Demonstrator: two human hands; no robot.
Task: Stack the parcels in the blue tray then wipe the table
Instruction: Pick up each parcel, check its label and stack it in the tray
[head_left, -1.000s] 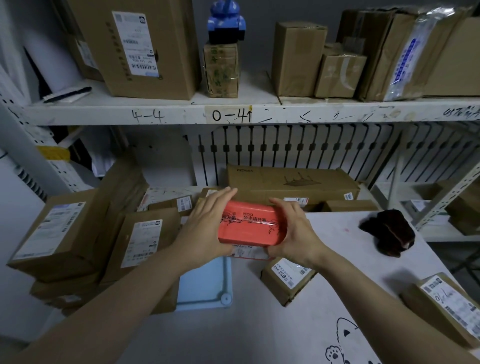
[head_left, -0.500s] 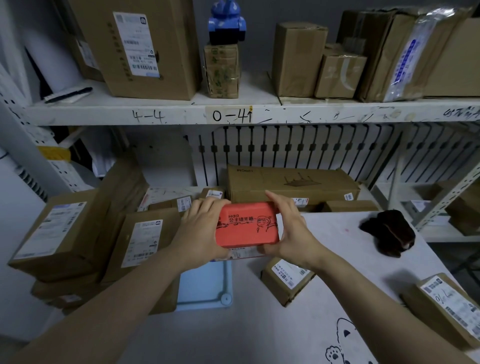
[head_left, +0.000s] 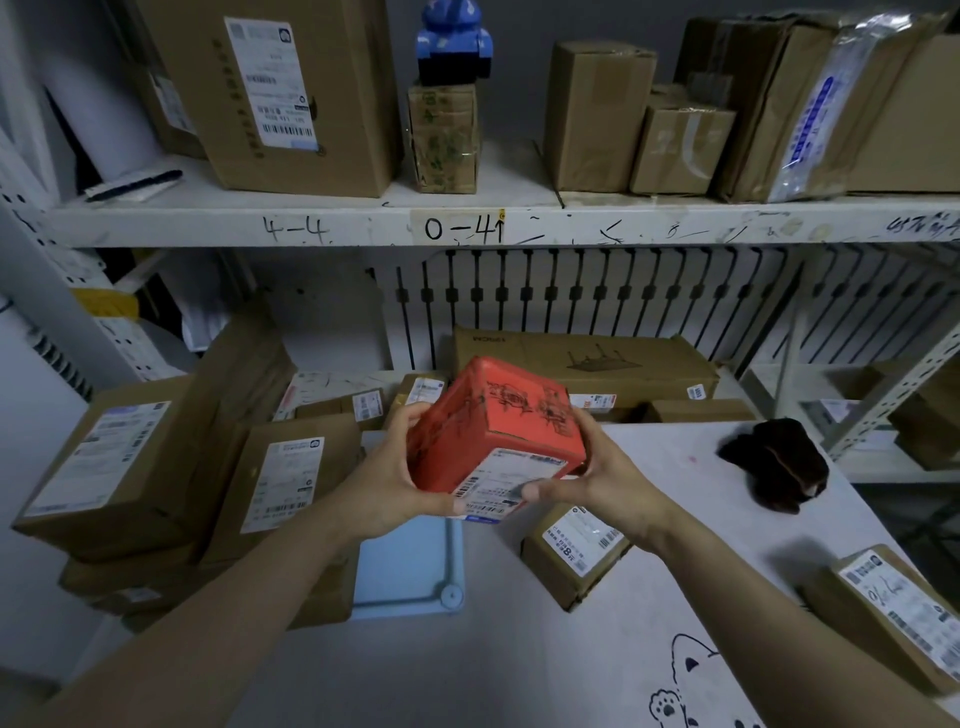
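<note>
Gripping red parcel (head_left: 493, 421) w/ left hand (head_left: 384, 478) + right hand (head_left: 597, 478), just above blue tray (head_left: 410, 571). Tipped label-side up since 0.5 s ago; prob. orienting for stacking, wipe pending.

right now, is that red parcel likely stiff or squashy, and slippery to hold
Probably stiff: the red parcel shows firm box edges where the left hand and right hand grip it. Likely lightish, since it is held tilted off the table. Its shiny-looking wrap may be a little slippery.
</note>
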